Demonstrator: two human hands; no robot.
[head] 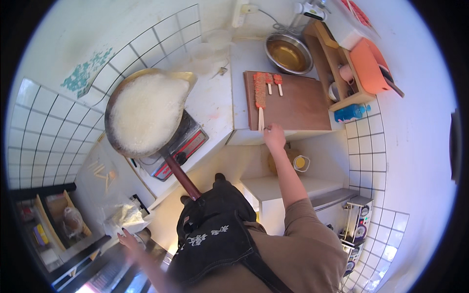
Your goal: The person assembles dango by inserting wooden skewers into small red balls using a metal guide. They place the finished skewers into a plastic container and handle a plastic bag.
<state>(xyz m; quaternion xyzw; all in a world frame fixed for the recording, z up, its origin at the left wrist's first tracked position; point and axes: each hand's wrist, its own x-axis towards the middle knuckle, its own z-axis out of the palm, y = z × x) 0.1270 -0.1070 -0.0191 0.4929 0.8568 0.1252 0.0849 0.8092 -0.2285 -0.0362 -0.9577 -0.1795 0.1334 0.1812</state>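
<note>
My right hand [274, 136] is at the front edge of a brown board [296, 106], its fingers by the lower ends of wooden sticks [261, 119]. These sticks carry a long, seasoned reddish food piece [260, 91]. Whether the fingers grip them is hard to tell. Two short pieces on sticks, one of them here [278, 79], lie beside it. My left hand [128, 240], fingers apart, is at the lower left near a crumpled clear plastic bag [126, 218]. To the upper left, a wok [110, 126] full of white foaming liquid [146, 110] sits on a portable stove [190, 144].
The wok's handle [181, 175] reaches toward my apron. A metal bowl of yellowish liquid [287, 54] stands behind the board. At the right are a wooden shelf [351, 98], an orange container [368, 69] and a blue bottle [348, 113]. Drawers [55, 227] lie far left.
</note>
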